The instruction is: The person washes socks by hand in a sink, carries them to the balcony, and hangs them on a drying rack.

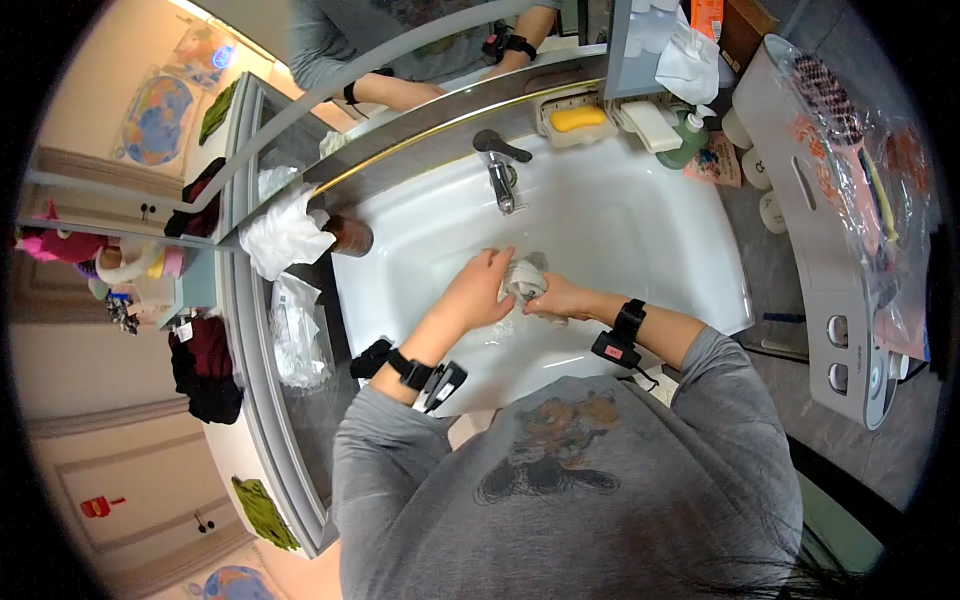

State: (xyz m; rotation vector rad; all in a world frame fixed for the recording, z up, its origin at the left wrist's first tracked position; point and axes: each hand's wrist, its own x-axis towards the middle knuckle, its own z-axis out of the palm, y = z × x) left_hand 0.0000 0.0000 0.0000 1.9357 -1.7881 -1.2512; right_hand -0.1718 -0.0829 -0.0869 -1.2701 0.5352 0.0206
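Note:
A small wet-looking, bunched greyish-white cloth (524,281) is held between my two hands over the white sink basin (660,240). My left hand (484,287) closes around its left side, fingers pointing up toward the tap. From the right, my right hand (558,298) grips the cloth with the thumb on top. Part of the cloth is hidden by my fingers, so its exact kind does not show. The dark-handled metal tap (500,175) stands just above my hands at the back of the basin. Water glints on the basin floor beneath them.
Along the sink's back rim are a yellow soap bar (577,119) in a dish, a white box (650,127) and a green pump bottle (686,138). A brown bottle (352,236) and white plastic bags (298,335) sit at left. A black cloth (371,358) lies on the left rim.

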